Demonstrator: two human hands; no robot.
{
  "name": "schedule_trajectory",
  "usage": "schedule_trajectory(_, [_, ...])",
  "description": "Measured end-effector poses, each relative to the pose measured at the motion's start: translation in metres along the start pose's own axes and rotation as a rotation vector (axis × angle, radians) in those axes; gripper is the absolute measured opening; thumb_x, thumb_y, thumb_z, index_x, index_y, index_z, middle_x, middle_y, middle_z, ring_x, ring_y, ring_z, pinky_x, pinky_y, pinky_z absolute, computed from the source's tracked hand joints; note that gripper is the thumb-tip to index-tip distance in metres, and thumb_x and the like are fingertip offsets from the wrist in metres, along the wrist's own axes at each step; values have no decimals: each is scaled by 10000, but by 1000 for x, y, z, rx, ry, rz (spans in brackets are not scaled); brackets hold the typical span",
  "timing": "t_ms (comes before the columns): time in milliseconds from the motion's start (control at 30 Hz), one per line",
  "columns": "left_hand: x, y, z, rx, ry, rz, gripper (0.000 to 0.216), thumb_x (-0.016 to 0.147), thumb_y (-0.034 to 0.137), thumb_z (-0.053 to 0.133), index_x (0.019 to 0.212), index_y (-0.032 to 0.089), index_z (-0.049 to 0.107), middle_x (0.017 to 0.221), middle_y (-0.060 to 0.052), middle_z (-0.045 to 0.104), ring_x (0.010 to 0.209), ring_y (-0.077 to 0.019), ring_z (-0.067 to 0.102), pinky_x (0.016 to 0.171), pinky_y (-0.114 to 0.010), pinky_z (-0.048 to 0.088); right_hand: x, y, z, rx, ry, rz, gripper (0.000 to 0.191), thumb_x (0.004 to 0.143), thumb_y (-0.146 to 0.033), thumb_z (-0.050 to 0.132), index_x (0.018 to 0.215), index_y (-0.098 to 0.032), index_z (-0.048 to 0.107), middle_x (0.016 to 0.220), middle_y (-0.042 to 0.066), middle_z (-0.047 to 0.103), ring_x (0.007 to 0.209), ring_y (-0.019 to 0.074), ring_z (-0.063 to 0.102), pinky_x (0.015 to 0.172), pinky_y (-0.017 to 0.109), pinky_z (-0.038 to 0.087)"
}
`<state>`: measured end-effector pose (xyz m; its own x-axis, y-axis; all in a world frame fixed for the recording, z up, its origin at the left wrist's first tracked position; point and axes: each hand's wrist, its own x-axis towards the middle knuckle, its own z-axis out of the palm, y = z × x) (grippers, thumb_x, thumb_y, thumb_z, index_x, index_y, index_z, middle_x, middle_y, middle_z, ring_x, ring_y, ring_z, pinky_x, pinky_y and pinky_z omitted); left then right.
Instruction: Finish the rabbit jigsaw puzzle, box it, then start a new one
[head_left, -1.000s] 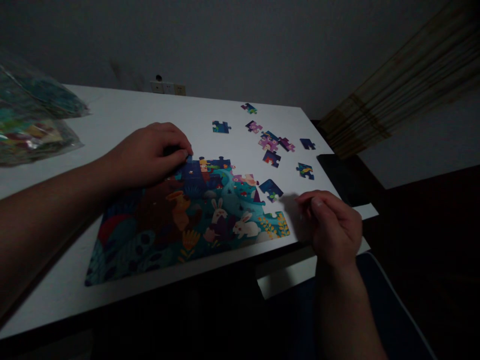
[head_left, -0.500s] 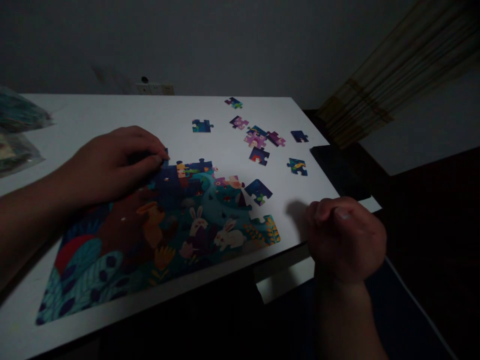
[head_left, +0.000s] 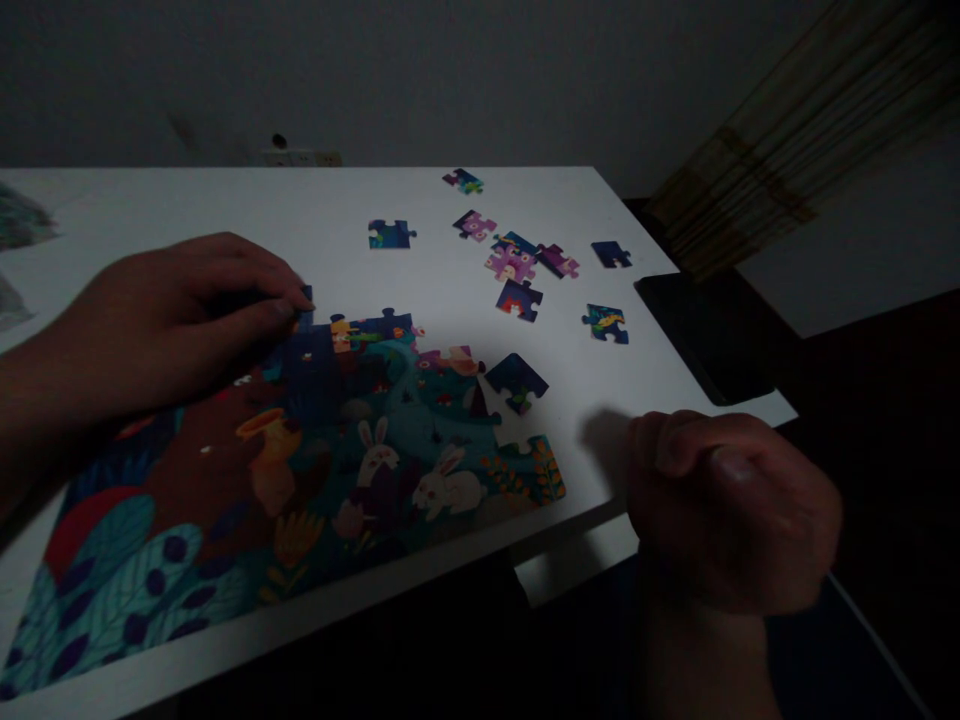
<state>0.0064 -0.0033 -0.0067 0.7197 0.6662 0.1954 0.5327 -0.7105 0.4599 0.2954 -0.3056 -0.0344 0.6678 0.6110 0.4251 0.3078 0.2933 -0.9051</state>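
One partly joined puzzle (head_left: 416,500) lies on the white table (head_left: 660,360), its far edge under the person's left hand (head_left: 172,310). A dark blue piece (head_left: 307,297) juts from that edge at the left thumb and fingertips; whether they pinch it or only rest on it cannot be told. The left hand lies palm down, the forearm reaching in across the puzzle's left side. To the puzzle's right, the right hand (head_left: 739,505) is curled into a fist, thumb folded over; its inside is hidden. The right forearm comes up from below. One dark corner piece (head_left: 517,382) sits just beside the puzzle's right end, and a cluster of purple pieces (head_left: 511,262) lies beyond the puzzle.
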Motion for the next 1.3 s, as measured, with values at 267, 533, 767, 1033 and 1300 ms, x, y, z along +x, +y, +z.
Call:
schedule_trajectory(267, [-2, -21, 2, 60, -16, 72, 265, 1102, 450, 593, 1141, 284, 797, 1308, 14, 775, 1179, -221, 743, 1105, -387, 539, -3, 1, 3, 9, -11, -56, 287, 1050, -371, 743, 794, -242, 747, 637, -13, 543, 557, 171, 471, 567, 357, 362])
schedule_trajectory(533, [1, -14, 0, 37, -35, 23, 326, 1065, 502, 592, 1134, 284, 824, 1293, -18, 785, 1155, -244, 739, 1116, -420, 553, -4, 9, -8, -212, -90, -92, 414, 1110, -488, 674, 776, -248, 721, 650, 13, 566, 585, 202, 542, 568, 359, 426])
schedule_trajectory(767, [4, -4, -5, 2, -54, 49, 367, 1042, 525, 579, 1085, 248, 815, 1243, -79, 781, 1149, -301, 742, 1090, -488, 577, -3, 13, -5, -224, -102, -162, 382, 1111, -402, 666, 774, -236, 736, 671, 18, 615, 615, 192, 580, 590, 338, 438])
schedule_trajectory(1033, [6, -9, -3, -16, -93, 118, 380, 1086, 480, 553, 1122, 205, 813, 1248, -119, 764, 1172, -302, 712, 1102, -518, 558, -3, 16, -10, -259, -170, -151, 314, 1120, -319, 661, 828, -240, 746, 737, 3, 677, 604, 159, 578, 569, 309, 426])
schedule_trajectory(1300, [5, -7, 2, 11, -59, 130, 420, 1022, 482, 582, 1225, 188, 804, 1259, -161, 771, 1222, -354, 699, 1153, -581, 549, 9, 19, -17, -464, -112, -125, 173, 1090, -377, 717, 1206, -274, 794, 966, 45, 760, 831, 236, 723, 719, 373, 569])
